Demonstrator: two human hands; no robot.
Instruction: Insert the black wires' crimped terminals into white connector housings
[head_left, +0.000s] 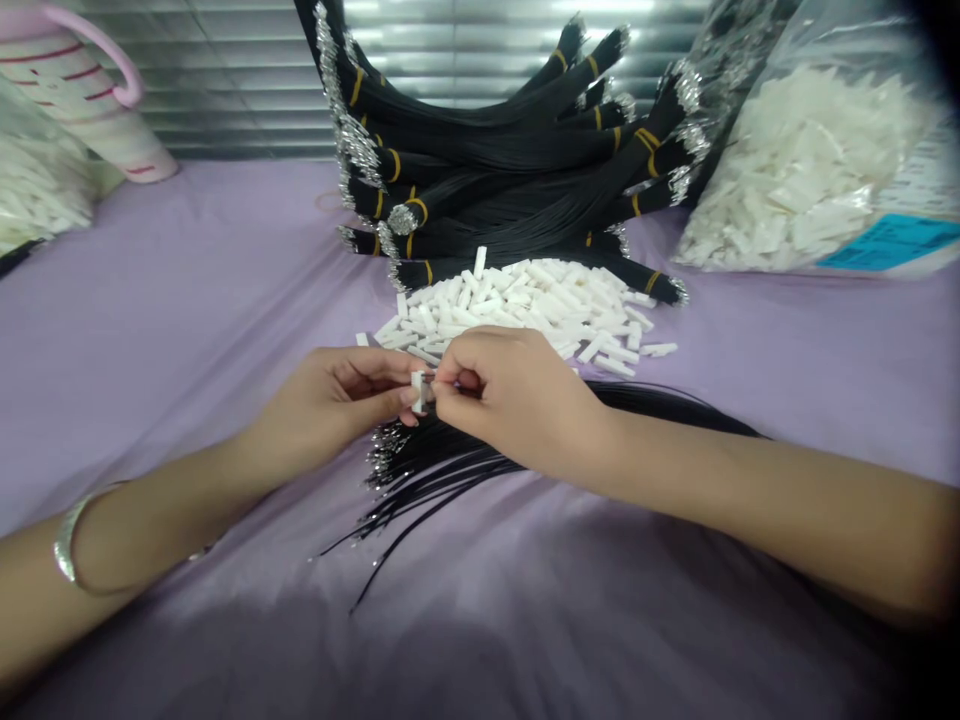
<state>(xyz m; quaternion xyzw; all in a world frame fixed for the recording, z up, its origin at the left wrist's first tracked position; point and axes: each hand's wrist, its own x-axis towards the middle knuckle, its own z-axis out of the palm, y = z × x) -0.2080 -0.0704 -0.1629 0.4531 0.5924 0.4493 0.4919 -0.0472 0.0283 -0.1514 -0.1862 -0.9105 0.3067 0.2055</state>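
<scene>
Between its thumb and fingers, my left hand (341, 400) pinches a small white plastic connector (418, 391) upright. My right hand (517, 395) is closed right beside it, thumb and forefinger pinching what looks like the end of a thin wire (429, 377) at the connector's side. The fingertips hide most of that wire. Under both hands lies a loose bunch of black wires (442, 450) with silvery metal terminals at their left ends. Just behind the hands is a heap of white connectors (525, 300).
Tied bundles of black wire (510, 140) with yellow bands are stacked behind the heap. A clear bag of white connectors (810, 170) stands at right, another bag (37, 190) at left. Near the left bag is a striped pink-handled tumbler (82, 95). A lilac cloth (187, 270) covers the table.
</scene>
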